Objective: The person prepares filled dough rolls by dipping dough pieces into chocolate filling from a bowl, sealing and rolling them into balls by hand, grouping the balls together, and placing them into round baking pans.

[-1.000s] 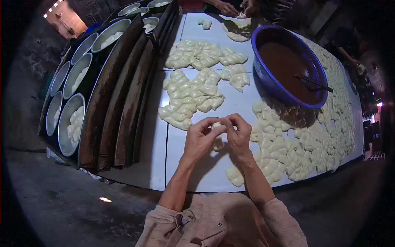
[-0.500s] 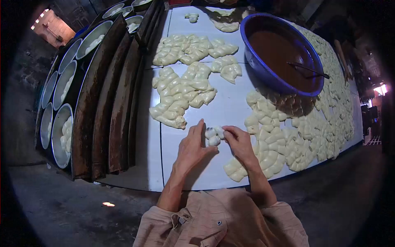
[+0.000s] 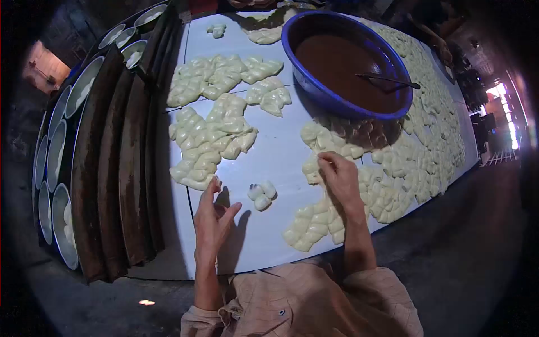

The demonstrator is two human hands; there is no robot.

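Observation:
On the white table a small clump of pale, glossy dough pieces point(image 3: 261, 195) lies apart between my hands. My left hand point(image 3: 212, 219) is open, fingers apart and thumb out. Its index fingertip reaches the lower edge of the dough cluster point(image 3: 193, 143) on the left; whether it presses in is hard to tell. My right hand point(image 3: 343, 178) is over the near edge of the large dough spread point(image 3: 311, 222) on the right. Its thumb and index finger are pinched at a dough piece there; the other fingers are curled and partly hidden.
A blue basin point(image 3: 348, 106) of brown liquid, with a long-handled utensil point(image 3: 387, 80) in it, stands on the table. Dark racks point(image 3: 109, 168) with metal cups point(image 3: 64, 224) holding pale dough line the left edge. Another person's arm point(image 3: 441, 45) shows at the far right.
Both hands have moved apart from the small dough clump, leaving it on the table. The left went to the left cluster, the right to the right-hand dough. The view has shifted rightward.

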